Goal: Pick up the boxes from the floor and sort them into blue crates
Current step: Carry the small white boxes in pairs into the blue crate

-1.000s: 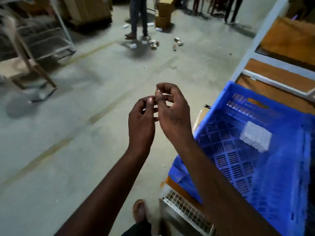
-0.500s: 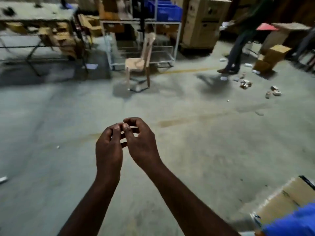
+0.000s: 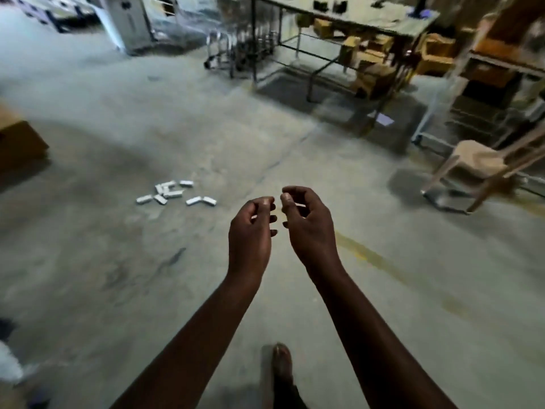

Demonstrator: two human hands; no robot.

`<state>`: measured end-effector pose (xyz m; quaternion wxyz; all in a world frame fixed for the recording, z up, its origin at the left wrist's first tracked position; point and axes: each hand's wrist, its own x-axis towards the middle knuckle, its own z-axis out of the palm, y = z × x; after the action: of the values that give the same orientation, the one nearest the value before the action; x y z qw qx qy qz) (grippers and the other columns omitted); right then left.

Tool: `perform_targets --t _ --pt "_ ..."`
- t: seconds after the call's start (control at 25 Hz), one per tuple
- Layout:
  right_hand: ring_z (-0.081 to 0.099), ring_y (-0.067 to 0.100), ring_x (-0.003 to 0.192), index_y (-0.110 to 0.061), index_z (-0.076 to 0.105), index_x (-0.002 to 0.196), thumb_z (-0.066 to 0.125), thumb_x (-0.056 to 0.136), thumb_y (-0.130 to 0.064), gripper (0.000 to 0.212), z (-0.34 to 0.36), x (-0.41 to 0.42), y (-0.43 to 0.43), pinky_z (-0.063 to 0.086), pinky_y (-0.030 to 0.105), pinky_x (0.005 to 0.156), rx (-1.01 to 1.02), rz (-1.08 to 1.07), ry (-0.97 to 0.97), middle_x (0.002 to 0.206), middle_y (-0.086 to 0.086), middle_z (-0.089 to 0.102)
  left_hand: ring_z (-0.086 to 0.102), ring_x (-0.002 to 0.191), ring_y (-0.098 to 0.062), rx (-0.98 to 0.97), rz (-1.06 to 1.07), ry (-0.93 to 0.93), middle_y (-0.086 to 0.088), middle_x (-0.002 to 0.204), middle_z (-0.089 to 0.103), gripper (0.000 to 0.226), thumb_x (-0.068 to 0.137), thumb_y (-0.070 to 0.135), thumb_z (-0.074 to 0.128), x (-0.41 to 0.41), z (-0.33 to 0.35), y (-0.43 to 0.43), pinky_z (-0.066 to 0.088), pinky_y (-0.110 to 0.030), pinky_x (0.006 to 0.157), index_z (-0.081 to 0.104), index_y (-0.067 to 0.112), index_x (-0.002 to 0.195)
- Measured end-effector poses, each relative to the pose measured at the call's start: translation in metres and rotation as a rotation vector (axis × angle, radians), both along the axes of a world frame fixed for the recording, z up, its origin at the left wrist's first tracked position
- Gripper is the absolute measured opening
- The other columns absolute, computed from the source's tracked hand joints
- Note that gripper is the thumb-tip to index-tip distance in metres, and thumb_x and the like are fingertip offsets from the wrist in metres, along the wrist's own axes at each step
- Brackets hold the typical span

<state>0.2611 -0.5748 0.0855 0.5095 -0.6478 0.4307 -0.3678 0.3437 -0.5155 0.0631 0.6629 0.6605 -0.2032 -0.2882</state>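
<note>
Several small white boxes (image 3: 174,193) lie scattered in a loose cluster on the concrete floor, ahead and to the left of my hands. My left hand (image 3: 250,231) and my right hand (image 3: 306,225) are raised side by side in the middle of the view, backs up, fingers loosely curled, a small gap between them. Neither hand holds anything. No blue crate is in view. The boxes lie well beyond my left hand's reach.
A brown cardboard box (image 3: 17,140) sits at the left edge. A metal-framed table (image 3: 339,19) with cartons under it stands at the back, a plastic chair (image 3: 483,163) at the right. A yellow floor line (image 3: 383,261) runs past my right arm. My foot (image 3: 281,364) shows below.
The view has swung left: the blue crate and the standing person have left the frame, and the white boxes on the floor have come in. My hands have parted slightly.
</note>
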Motion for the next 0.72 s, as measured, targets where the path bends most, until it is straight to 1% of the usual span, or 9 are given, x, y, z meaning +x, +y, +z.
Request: perform_targets --t 0.08,0.16,0.32,0.44,0.6,0.72 --pt "0.073 0.006 0.099 -0.033 0.069 0.112 0.061 0.102 -0.037 0.013 -0.01 0.049 -0.012 0.062 0.048 0.089 0.022 0.11 0.015 0.107 -0.016 0.075 0.077 0.098 -0.016 0.021 0.111 -0.014 0.002 0.109 0.079 0.025 0.109 0.031 0.051 0.046 -0.004 -0.002 0.067 -0.046 0.081 0.076 0.023 0.11" --pt "0.073 0.007 0.1 -0.034 0.07 0.111 0.061 0.102 -0.038 0.013 -0.019 0.101 -0.023 0.062 0.049 0.09 0.041 0.234 0.027 0.107 -0.017 0.075 0.077 0.098 -0.016 0.037 0.23 -0.026 0.003 0.111 0.078 0.025 0.11 0.03 0.051 0.092 -0.007 -0.003 0.067 -0.044 0.082 0.075 0.024 0.113" --pt "0.075 0.009 0.098 -0.032 0.071 0.11 0.062 0.102 -0.036 0.013 -0.029 0.194 -0.03 0.062 0.05 0.091 0.082 0.427 0.022 0.108 -0.011 0.076 0.077 0.099 -0.015 0.081 0.446 0.001 0.006 0.11 0.079 0.028 0.11 0.032 0.051 0.166 -0.017 0.003 0.067 -0.038 0.079 0.076 0.021 0.117" --pt "0.077 0.009 0.093 -0.027 0.071 0.111 0.062 0.104 -0.031 0.013 -0.032 0.266 -0.025 0.063 0.047 0.09 0.132 0.541 0.018 0.109 -0.007 0.076 0.077 0.098 -0.014 0.101 0.582 0.016 0.006 0.111 0.078 0.028 0.11 0.032 0.051 0.226 -0.025 0.016 0.067 -0.04 0.08 0.075 0.021 0.118" --pt "0.078 0.01 0.092 -0.021 0.071 0.113 0.061 0.104 -0.029 0.015 -0.041 0.365 -0.016 0.064 0.045 0.088 0.161 0.622 0.017 0.107 -0.004 0.077 0.076 0.1 -0.014 0.129 0.665 0.049 0.004 0.113 0.077 0.029 0.11 0.031 0.05 0.312 -0.044 0.029 0.067 -0.043 0.083 0.074 0.019 0.12" --pt "0.078 0.009 0.09 -0.021 0.071 0.112 0.061 0.104 -0.029 0.014 -0.05 0.434 -0.007 0.065 0.045 0.085 0.172 0.626 0.027 0.108 -0.003 0.076 0.077 0.1 -0.014 0.131 0.659 0.053 0.003 0.112 0.077 0.028 0.11 0.032 0.051 0.38 -0.054 0.034 0.067 -0.044 0.084 0.075 0.02 0.119"
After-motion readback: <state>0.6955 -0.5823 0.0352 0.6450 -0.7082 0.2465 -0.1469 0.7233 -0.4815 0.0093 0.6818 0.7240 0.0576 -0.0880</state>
